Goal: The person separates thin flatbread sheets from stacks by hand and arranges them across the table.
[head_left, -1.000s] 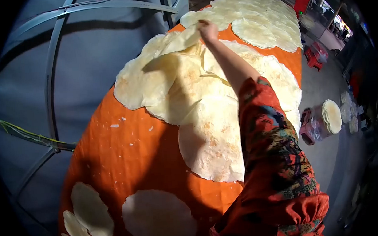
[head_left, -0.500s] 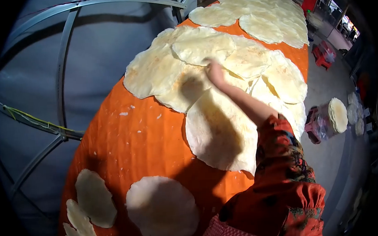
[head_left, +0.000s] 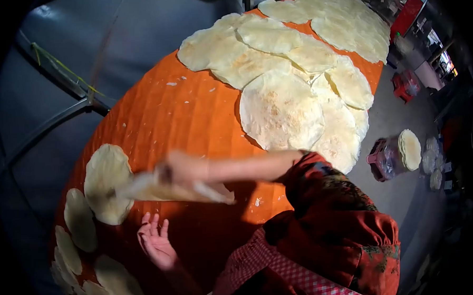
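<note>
My right hand (head_left: 178, 168), blurred by motion, grips a thin pale flatbread (head_left: 148, 189) that hangs folded beneath it over the orange cloth (head_left: 161, 114). Just below, my left hand (head_left: 158, 245) has its fingers spread and holds nothing. One flat round bread (head_left: 107, 183) lies to the left, close to the held piece. Past my right arm, a large round flatbread (head_left: 281, 109) rests at the near edge of an overlapping group.
More flatbreads (head_left: 120, 282) lie at the lower left. A dense layer of them (head_left: 347, 26) covers the far end. On the floor at right stand red stools (head_left: 405, 85) and a stack of rounds (head_left: 409, 149). A metal frame (head_left: 45, 127) is at left.
My right hand has moved from the overlapping breads toward me and left, and the near single round has been lifted. My left hand has come into view. The view has shifted toward the near left.
</note>
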